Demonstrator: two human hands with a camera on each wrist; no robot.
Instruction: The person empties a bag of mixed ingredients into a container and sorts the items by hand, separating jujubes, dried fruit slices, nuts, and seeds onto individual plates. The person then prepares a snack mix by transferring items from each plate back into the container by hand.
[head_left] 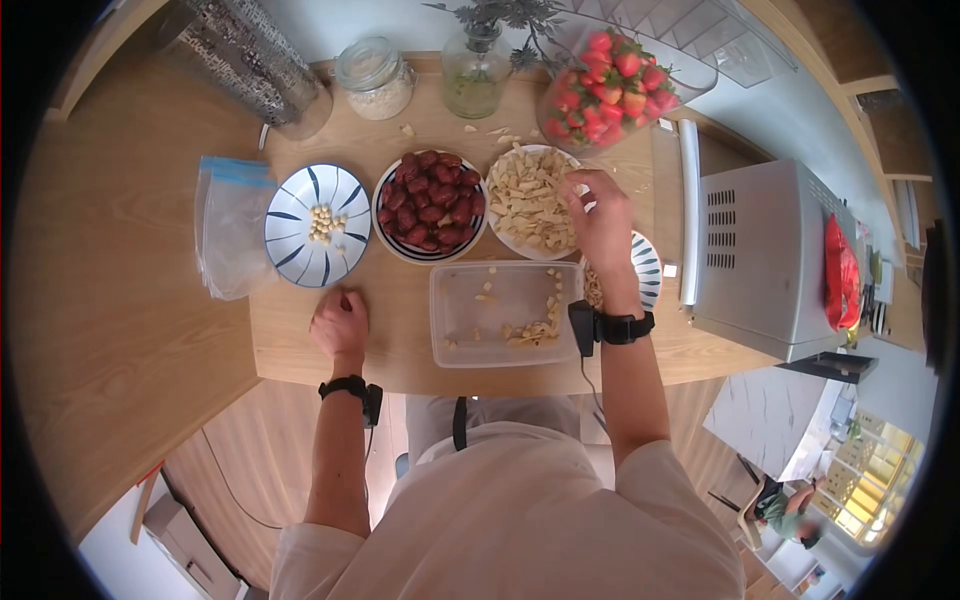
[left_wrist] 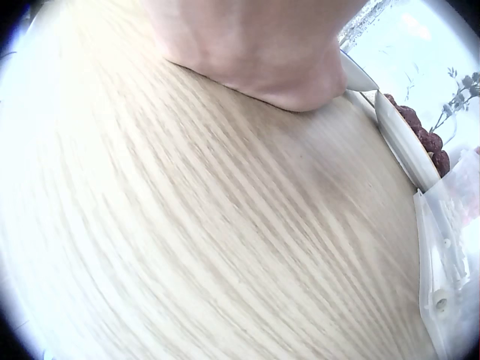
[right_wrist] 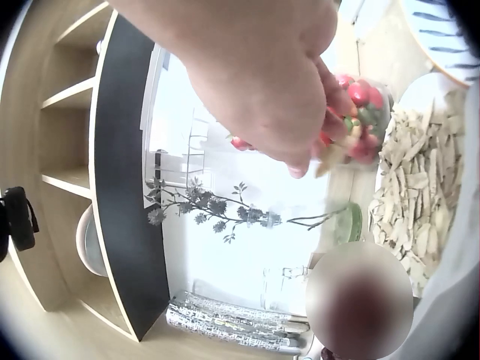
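Over the white plate heaped with pale dried slices, my right hand is raised, pinching a thin dried slice between thumb and fingers. My left hand rests on the table with fingers loosely curled, holding nothing, just below a blue-striped plate with small pale round seeds. Between the hands sits a clear plastic container with slices and pieces in its lower right. A bowl of red dates stands behind it.
Another striped plate lies partly under my right forearm. Zip bags lie at the left. Behind stand a glass jar, a vase and a container of strawberries. A silver appliance is at the right.
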